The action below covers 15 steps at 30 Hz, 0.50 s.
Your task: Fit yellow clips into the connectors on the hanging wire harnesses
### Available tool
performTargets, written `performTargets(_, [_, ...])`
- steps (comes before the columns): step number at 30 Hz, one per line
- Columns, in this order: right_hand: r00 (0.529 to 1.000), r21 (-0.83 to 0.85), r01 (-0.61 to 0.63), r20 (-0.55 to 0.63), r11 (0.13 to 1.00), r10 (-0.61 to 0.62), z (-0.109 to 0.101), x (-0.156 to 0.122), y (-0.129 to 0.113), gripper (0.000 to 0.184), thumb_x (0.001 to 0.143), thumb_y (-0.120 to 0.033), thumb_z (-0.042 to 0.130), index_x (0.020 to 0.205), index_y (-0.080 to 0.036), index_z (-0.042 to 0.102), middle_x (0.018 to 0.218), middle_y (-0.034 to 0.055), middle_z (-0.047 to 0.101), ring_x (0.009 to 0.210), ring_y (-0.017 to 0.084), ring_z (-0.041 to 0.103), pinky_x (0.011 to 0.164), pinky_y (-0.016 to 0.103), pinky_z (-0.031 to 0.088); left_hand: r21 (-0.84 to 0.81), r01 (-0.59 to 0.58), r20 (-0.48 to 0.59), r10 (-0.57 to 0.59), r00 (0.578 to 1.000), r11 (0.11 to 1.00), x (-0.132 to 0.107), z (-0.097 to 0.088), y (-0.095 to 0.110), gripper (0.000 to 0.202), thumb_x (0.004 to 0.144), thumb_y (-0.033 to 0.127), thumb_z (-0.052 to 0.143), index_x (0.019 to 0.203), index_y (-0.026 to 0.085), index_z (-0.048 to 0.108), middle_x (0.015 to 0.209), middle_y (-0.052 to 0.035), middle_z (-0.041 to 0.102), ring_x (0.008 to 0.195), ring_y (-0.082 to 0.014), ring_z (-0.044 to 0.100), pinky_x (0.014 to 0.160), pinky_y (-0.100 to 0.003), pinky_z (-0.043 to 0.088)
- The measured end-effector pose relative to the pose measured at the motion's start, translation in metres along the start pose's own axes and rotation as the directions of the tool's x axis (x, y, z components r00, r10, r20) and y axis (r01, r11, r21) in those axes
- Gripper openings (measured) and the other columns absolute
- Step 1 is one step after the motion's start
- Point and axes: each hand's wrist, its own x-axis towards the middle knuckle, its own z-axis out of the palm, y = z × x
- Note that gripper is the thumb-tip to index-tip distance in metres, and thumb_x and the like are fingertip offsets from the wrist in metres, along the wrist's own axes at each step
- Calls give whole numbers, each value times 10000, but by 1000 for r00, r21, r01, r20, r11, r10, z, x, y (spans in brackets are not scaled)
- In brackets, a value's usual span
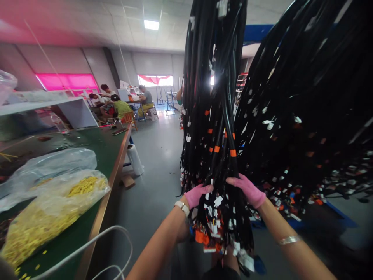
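A thick bundle of black wiring harnesses point(214, 128) hangs in front of me, banded in places with orange tape. White and orange connectors point(214, 229) crowd its lower ends. My left hand point(196, 195), in a pink glove with a bare thumb tip, grips the bundle's left side low down. On the opposite side, my right hand point(250, 190), gloved the same way, has its thumb across the front of the cables. The fingers of both hands are mostly hidden behind the harnesses.
More black harnesses point(303, 116) hang close on the right. To the left, a green-topped table point(112, 146) carries a clear bag of small yellow parts point(43, 221); a white cable point(96, 237) loops past its edge. A plastic film roll point(135, 159) stands beside it. Several people sit farther back.
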Motion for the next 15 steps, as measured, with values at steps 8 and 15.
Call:
performTargets(8, [996,120,-78,-40,990,83,7,-2,11,277,638,-390,721,808,-190,635,704,7,682,633,184,618,626,327,505,-136,147,4,-148,989,980,-32,-16,-22,611,621,595,668,949,81,644,813,-125,700,799,-263,655,844,-410,472])
performTargets(15, [994,154,-101,-34,983,107,1,2,19,272,691,-465,670,703,-195,641,626,3,670,568,176,608,582,308,491,-370,148,59,-136,989,917,-60,4,-44,661,735,615,540,1141,95,569,984,-128,684,1016,-271,603,988,-439,387])
